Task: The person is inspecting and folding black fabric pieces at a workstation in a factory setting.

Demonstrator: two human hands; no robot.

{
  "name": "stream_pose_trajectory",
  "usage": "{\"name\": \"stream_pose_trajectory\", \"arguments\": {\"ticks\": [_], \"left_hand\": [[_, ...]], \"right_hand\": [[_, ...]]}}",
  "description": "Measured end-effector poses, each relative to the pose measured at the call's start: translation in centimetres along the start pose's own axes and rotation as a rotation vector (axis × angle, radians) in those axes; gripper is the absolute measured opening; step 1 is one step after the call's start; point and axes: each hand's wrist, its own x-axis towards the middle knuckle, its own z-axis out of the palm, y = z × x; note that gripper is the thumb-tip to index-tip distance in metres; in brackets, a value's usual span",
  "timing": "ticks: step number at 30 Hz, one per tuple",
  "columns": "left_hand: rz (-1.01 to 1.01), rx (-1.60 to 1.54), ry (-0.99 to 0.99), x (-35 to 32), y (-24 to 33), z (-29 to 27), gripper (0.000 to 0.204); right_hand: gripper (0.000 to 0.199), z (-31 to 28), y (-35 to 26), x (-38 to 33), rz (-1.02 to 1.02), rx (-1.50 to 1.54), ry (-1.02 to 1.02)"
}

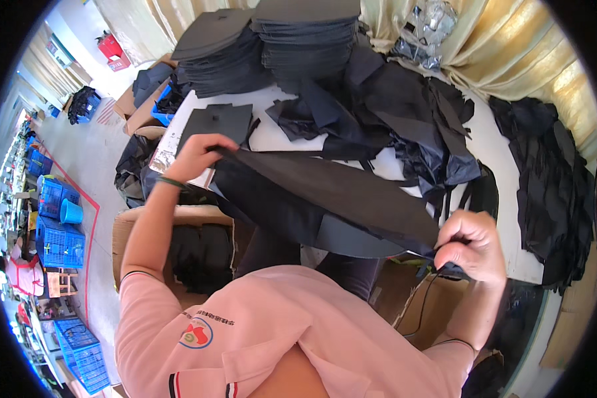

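Note:
A long black fabric piece (338, 186) is stretched between my hands above the near edge of the white table (268, 138). My left hand (204, 154) is closed on its left end, fingers pinched at the edge. Lower right, my right hand (472, 247) grips the other end between thumb and curled fingers. A smooth dark grey panel with a curved edge (351, 237) shows beneath the fabric, partly covered by it. Beyond my left hand lies a flat black panel with a small square hole (212, 123).
Tall stacks of black panels (308, 50) stand at the back of the table. Loose black fabric (411, 109) is heaped behind the piece, with more cloth (550, 192) at the right. An open cardboard box (129, 239) holds black pieces at my left. Blue crates (60, 242) line the far-left floor.

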Motion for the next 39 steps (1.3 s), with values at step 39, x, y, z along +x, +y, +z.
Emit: {"name": "stream_pose_trajectory", "arguments": {"ticks": [39], "left_hand": [[-0.584,0.102,-0.325,3.5,-8.3,-2.3,0.016]], "right_hand": [[0.083,10.2,21.9,5.2,-0.04,-0.948,-0.138]]}}
